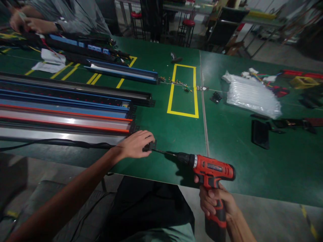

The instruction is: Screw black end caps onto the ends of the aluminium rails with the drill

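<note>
My right hand (212, 198) is wrapped round the handle of a red and black cordless drill (214, 167) at the table's front edge. A long thin bit (164, 152) points left from its chuck and reaches the black end piece (148, 146) of the nearest long metal profile (63, 131). Over that end lies my left hand (137, 144), fingers bent round the black end piece. A black cable (75, 142) runs along this profile. Behind it lie more long profiles, among them an orange-edged one (65, 119) and a blue one (63, 106).
Screws (176, 82) lie scattered near a yellow taped rectangle (183, 116). To the right are a clear plastic bag (252, 95), a black phone-like slab (260, 133) and a small black part (216, 97). Across the table, another person's hands (32, 24) work beside wiring.
</note>
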Motion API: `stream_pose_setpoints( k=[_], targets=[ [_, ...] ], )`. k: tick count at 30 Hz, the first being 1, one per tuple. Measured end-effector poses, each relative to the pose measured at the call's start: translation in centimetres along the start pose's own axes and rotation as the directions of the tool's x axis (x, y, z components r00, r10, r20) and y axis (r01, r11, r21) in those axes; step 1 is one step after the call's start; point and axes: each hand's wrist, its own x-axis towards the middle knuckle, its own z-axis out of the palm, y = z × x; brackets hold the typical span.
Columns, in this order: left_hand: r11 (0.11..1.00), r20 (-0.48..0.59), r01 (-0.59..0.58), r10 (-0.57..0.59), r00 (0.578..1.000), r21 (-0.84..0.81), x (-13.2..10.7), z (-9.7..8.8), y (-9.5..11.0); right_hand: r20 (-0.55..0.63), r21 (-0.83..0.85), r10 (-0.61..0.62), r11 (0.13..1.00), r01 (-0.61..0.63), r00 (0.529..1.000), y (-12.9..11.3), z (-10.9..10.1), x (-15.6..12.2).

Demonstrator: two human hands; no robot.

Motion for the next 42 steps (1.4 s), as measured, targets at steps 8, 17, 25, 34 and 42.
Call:
stream_pose_setpoints(
  k=[8, 17, 25, 34, 42],
  targets=[
    [1.000, -0.035, -0.004, 0.004, 0.999, 0.000, -0.2, -0.1, 0.1, -0.003, 0.009, 0.012, 1.000, -0.012, 1.000, -0.2, 0.2, 0.8],
    [1.000, -0.026, 0.005, -0.005, 1.000, -0.021, -0.2, 0.0, 0.0, -0.003, 0.010, 0.038, 0.999, -0.038, 0.999, -0.4, 0.3, 1.9],
    [0.999, -0.017, 0.018, -0.019, 1.000, -0.033, -0.2, -0.1, 0.0, 0.023, -0.001, 0.046, 0.999, -0.046, 0.999, -0.8, 0.4, 2.2],
    [0.999, -0.013, 0.022, -0.022, 1.000, -0.032, -0.1, -0.1, 0.0, 0.005, -0.004, 0.062, 0.998, -0.062, 0.998, -0.8, 0.6, 2.8],
    [1.000, -0.015, 0.017, -0.017, 1.000, -0.017, 0.0, -0.2, 0.1, 0.027, -0.014, 0.058, 0.998, -0.058, 0.998, -0.9, 0.9, 3.0]
  ],
)
